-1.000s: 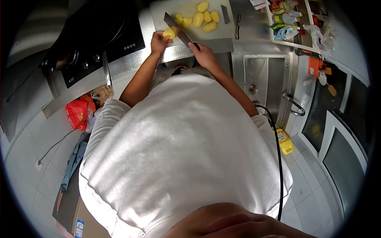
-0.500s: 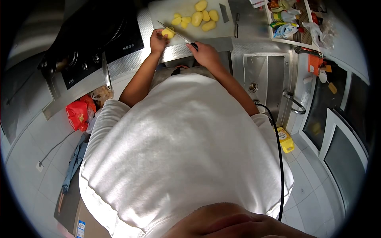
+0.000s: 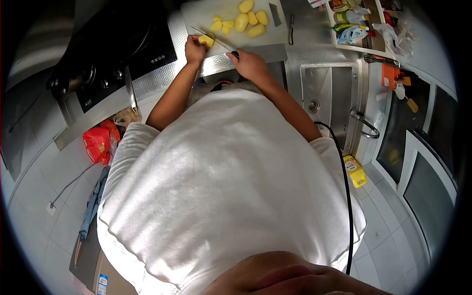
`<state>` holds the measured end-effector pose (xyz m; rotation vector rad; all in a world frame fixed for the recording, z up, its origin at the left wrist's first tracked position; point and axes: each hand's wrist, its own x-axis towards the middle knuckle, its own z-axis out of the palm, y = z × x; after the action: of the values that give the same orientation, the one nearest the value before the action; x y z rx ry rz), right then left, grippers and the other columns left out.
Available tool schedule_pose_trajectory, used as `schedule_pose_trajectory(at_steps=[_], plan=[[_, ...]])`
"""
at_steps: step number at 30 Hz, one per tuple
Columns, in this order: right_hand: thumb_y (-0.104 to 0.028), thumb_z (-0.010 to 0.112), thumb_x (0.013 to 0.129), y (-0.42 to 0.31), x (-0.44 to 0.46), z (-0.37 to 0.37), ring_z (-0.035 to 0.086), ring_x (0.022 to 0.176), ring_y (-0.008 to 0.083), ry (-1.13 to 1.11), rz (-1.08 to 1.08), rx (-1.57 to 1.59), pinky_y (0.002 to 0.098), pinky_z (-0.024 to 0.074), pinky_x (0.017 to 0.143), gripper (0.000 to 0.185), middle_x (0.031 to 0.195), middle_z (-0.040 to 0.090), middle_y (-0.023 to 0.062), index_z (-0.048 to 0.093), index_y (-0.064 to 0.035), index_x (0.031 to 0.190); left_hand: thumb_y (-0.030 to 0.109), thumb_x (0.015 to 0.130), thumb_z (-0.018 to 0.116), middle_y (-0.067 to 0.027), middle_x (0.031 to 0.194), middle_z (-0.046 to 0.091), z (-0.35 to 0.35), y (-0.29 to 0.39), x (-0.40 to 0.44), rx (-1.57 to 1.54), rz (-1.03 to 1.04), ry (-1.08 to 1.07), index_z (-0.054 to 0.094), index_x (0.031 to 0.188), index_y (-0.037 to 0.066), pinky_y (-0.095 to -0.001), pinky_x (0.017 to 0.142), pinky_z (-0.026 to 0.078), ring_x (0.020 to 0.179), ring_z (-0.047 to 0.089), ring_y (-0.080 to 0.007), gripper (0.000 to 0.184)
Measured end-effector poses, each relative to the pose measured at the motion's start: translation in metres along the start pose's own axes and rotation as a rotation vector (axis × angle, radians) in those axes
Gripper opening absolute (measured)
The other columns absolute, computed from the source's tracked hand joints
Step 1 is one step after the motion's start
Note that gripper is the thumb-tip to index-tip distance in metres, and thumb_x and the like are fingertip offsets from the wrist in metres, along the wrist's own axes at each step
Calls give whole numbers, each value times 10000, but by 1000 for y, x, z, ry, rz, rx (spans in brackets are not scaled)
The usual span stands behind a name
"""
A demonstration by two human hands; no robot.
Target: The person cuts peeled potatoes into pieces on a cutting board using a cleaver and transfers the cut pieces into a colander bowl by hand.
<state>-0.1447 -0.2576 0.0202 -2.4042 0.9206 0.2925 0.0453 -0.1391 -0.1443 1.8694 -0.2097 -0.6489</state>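
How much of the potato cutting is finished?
Some: small pieces already lie on the cutting board. The left hand holds a potato, and the right hand has the knife at it. The bigger potatoes beside the small pieces look left to cut.

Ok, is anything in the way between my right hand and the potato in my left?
Only the knife that the right hand holds: its blade spans the gap to the potato in the left hand. The loose potatoes lie beyond, farther up the cutting board.
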Motion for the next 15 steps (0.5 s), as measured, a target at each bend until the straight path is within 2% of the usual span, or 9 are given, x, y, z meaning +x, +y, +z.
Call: schedule_pose_trajectory(at_steps=[4, 6, 7, 9, 10, 11, 13, 14, 15], plan=[[-616, 522, 992, 4, 12, 15, 700, 891, 415, -6, 28, 17, 522, 554, 806, 585, 906, 730, 205, 711, -63, 955, 129, 852, 843, -159, 1001, 731, 4, 27, -9, 65, -26, 35, 592, 1099, 43, -372, 642, 617, 788, 729, -239, 363], [-619, 516, 995, 12, 16, 22, 693, 939, 417, -44, 40, 94, 516, 544, 841, 594, 934, 729, 212, 716, -60, 976, 155, 894, 828, -151, 1108, 707, 9, 35, -12, -5, -252, 26, 525, 1152, 65, -343, 714, 637, 904, 716, -244, 408], [-619, 516, 995, 19, 21, 25, 693, 939, 417, -44, 39, 95, 516, 544, 841, 594, 934, 729, 212, 716, -60, 976, 155, 894, 828, -151, 1108, 707, 9, 29, -8, -4, -251, 27, 525, 1152, 65, -343, 714, 637, 904, 716, -244, 408], [-622, 519, 991, 38, 34, 30, 673, 1021, 433, -103, 73, 300, 512, 525, 904, 610, 992, 728, 217, 726, -49, 1010, 189, 865, 863, -162, 1106, 712, 8, 16, 0, -52, -277, 14, 513, 1171, 71, -344, 725, 635, 920, 714, -242, 480], [-663, 514, 986, 58, 45, 46, 697, 728, 344, -9, -1, 336, 467, 543, 654, 627, 770, 699, 171, 675, -59, 941, 189, 865, 863, -162, 1106, 712, 8, 15, -1, -52, -281, 17, 513, 1171, 71, -344, 725, 635, 920, 714, -242, 480], [-663, 514, 986, 68, 49, 40, 697, 728, 344, -13, -2, 337, 467, 543, 654, 627, 770, 699, 171, 675, -59, 941, 170, 865, 860, -158, 1108, 714, 7, 14, -1, -112, -292, 9, 519, 1169, 74, -345, 723, 636, 927, 713, -243, 467], [-710, 513, 975, 77, 56, 18, 454, 416, 171, -545, 290, 866, 344, 350, 397, 612, 540, 472, 36, 569, -110, 872, 150, 864, 857, -154, 1109, 717, 6, 13, 1, -170, -299, 0, 526, 1168, 77, -345, 722, 637, 935, 712, -244, 456], [-728, 504, 976, 76, 51, 14, 193, 389, 68, -581, 358, 999, 262, 141, 372, 583, 531, 254, -66, 478, -158, 857, 106, 872, 835, -149, 1115, 712, 5, 12, 2, -92, -262, -2, 533, 1162, 78, -356, 726, 643, 936, 713, -251, 420], [-728, 504, 976, 80, 50, 11, 193, 389, 68, -581, 358, 1001, 262, 141, 372, 583, 531, 254, -66, 478, -158, 857, 62, 879, 812, -144, 1121, 706, 3, 14, 0, -13, -228, -3, 541, 1157, 79, -366, 730, 650, 938, 714, -258, 389]])
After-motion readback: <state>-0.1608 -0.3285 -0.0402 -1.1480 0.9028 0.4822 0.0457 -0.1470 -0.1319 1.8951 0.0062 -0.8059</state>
